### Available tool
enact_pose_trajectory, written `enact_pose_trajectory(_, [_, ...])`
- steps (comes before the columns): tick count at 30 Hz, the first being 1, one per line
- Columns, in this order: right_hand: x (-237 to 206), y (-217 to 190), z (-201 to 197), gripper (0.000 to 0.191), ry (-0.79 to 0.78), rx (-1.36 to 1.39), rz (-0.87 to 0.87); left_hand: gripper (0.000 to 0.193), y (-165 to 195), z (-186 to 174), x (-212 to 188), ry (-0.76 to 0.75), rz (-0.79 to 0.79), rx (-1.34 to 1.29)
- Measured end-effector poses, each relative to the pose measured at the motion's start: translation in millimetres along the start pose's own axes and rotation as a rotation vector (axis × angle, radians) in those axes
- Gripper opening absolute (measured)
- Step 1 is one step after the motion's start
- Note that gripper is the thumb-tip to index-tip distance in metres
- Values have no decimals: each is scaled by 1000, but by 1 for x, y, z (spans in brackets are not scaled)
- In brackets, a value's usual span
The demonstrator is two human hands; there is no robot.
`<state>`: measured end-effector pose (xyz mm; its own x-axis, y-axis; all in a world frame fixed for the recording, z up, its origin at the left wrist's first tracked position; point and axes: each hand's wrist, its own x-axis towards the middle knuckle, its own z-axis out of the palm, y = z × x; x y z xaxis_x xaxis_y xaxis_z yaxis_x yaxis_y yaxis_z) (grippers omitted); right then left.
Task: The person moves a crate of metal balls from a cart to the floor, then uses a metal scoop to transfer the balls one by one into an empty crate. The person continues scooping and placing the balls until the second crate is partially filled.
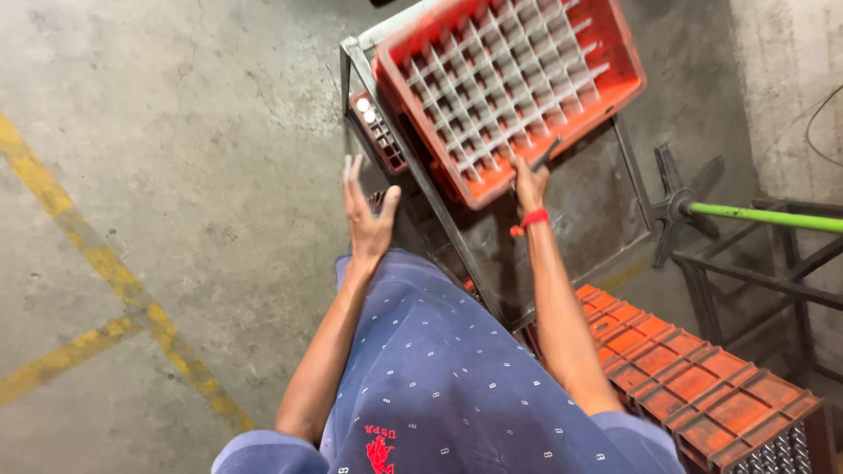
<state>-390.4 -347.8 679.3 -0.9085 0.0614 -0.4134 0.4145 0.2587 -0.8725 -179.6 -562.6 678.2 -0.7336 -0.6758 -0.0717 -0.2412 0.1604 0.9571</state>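
Note:
An orange plastic crate (615, 66) with a white grid of dividers rests tilted on a grey metal frame (413, 162). My right hand (529, 184), with a red band at the wrist, grips the crate's near rim and also holds a thin dark tool. My left hand (367, 215) is raised, fingers spread, palm toward the frame's left side, holding nothing. A second, darker crate (379, 132) sits lower in the frame, just beyond my left hand.
An overturned orange crate (694, 377) stands at the lower right beside my right arm. A green pole (764, 217) on a dark star-shaped base and metal racks stand at right. Concrete floor with yellow lines (105, 263) lies left.

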Motion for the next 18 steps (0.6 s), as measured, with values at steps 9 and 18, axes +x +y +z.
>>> enact_pose_trajectory(9, [-87,87,-121,50,235,-178,132,65,-59,55,5,-186,-594,-237])
enact_pose_trajectory(18, [-142,130,-215,33,258,-108,293,58,-53,76,-36,-304,-667,-232])
